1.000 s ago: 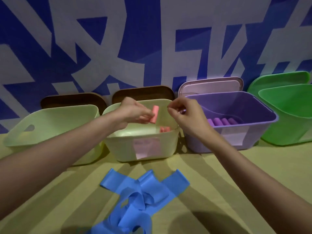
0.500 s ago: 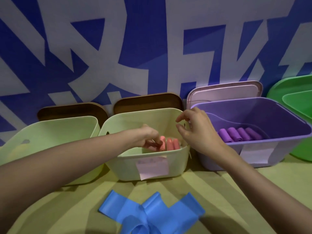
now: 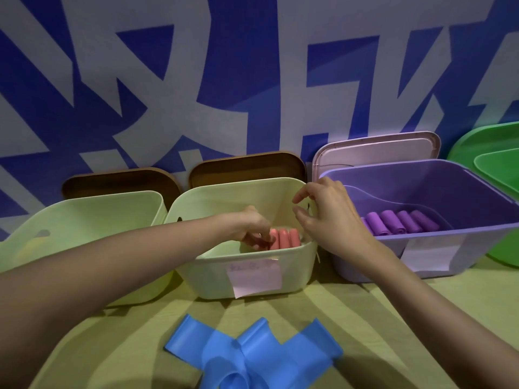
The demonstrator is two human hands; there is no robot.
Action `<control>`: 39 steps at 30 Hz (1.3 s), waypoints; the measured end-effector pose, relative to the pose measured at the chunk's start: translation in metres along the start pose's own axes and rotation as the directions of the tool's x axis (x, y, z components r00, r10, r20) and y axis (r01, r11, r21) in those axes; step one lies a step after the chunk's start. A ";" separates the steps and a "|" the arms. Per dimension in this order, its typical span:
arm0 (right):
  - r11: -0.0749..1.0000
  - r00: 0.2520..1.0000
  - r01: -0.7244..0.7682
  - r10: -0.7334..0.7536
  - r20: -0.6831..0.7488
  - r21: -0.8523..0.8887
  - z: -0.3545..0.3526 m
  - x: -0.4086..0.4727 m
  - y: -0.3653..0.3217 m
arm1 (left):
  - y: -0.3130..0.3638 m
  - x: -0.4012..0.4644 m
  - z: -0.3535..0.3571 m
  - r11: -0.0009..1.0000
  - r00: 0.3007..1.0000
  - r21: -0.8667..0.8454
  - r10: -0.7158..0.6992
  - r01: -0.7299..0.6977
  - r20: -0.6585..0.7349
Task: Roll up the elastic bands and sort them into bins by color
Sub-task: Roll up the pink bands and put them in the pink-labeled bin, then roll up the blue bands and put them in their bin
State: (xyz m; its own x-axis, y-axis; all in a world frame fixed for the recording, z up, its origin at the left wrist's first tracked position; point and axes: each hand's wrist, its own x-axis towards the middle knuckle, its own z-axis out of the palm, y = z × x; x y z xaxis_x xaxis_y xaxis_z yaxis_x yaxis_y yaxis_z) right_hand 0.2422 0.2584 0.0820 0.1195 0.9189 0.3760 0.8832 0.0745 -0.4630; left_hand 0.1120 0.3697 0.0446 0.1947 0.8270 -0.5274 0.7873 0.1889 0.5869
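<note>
The left hand (image 3: 254, 230) sets a pink roll (image 3: 274, 239) among others in the middle bin (image 3: 252, 279), fingers seemingly pinching it; the right hand (image 3: 327, 217) hovers relaxed. Next: roll the blue bands (image 3: 252, 352) at six o'clock.

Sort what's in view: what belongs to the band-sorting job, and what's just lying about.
Job: pink rolls, middle bin, purple rolls, purple bin, blue bands, left hand, right hand.
Lying about: brown lids, pink lid.
</note>
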 end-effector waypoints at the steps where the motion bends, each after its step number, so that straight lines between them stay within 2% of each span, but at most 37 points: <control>1: 1.000 1.000 -0.001 0.001 0.001 -0.001 -0.001 0.000 0.000 | 0.000 0.000 0.000 1.000 1.000 0.025 0.010 -0.010 0.003; 12: 0.999 0.997 -0.037 0.039 0.063 -0.038 -0.016 -0.001 -0.021 | 0.000 -0.030 -0.024 0.980 0.999 0.198 0.036 -0.034 -0.003; 15: 1.000 1.000 0.025 -0.025 -0.016 0.005 -0.030 -0.013 -0.034 | -0.001 -0.053 -0.040 0.977 0.992 0.177 0.124 -0.118 -0.023; 17: 0.994 0.992 0.081 -0.073 -0.106 0.073 -0.039 -0.027 -0.044 | -0.001 -0.072 -0.047 0.969 0.972 0.149 0.214 -0.199 -0.094; 19: 0.983 0.977 0.143 -0.121 -0.175 0.118 -0.047 -0.042 -0.051 | -0.001 -0.092 -0.050 0.935 0.915 0.137 0.349 -0.327 -0.204; 23: 0.972 0.962 0.194 -0.163 -0.220 0.132 -0.052 -0.075 -0.054 | -0.009 -0.138 -0.045 0.809 0.718 0.150 0.576 -0.568 -0.391; 26: 0.973 0.967 0.184 -0.154 -0.203 0.139 -0.051 -0.103 -0.052 | -0.020 -0.169 -0.035 0.723 0.598 0.168 0.660 -0.670 -0.456; 29: 0.976 0.984 0.156 -0.140 -0.111 0.153 -0.045 -0.133 -0.049 | -0.039 -0.197 -0.022 0.659 0.542 0.109 0.691 -0.744 -0.479; 32: 0.982 0.989 0.121 -0.132 0.065 0.147 -0.028 -0.158 -0.041 | -0.066 -0.218 -0.005 0.655 0.573 0.036 0.685 -0.755 -0.450; 35: 0.985 0.961 0.036 -0.081 0.265 0.172 -0.008 -0.177 -0.035 | -0.101 -0.230 0.013 0.718 0.638 0.091 0.663 -0.690 -0.393; 39: 0.978 0.927 -0.014 -0.065 0.369 0.207 0.015 -0.175 -0.042 | -0.142 -0.235 0.038 0.792 0.709 0.145 0.599 -0.593 -0.372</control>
State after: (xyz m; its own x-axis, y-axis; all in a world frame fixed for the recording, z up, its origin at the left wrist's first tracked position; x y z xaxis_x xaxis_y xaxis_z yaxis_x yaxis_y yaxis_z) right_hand 0.1776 0.1005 0.0242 -0.1141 0.9900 0.0824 0.7682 0.1405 -0.6246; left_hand -0.0230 0.1284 0.0621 0.3921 0.8966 0.2058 0.5927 -0.4173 0.6889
